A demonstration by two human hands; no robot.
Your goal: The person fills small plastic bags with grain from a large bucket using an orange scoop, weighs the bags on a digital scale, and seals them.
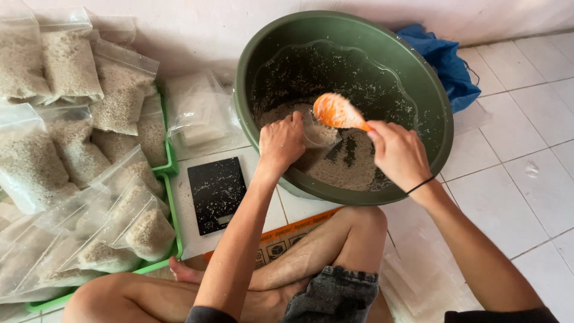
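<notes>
Sitting on white floor tiles (526, 173), the person tilts a green basin (430, 90) of grain. Left, filled bags (66, 66) fill a tray. Right hand (399, 154) grips an orange scoop (336, 111); left hand (281, 142) pinches open a clear bag (320, 134) inside the basin.

The white tiled floor (526, 179) is occupied by a green basin (430, 90), a black scale (216, 194), a green tray (170, 179), a blue bag (445, 63), clear bags (200, 113) and flattened cardboard (287, 236).
</notes>
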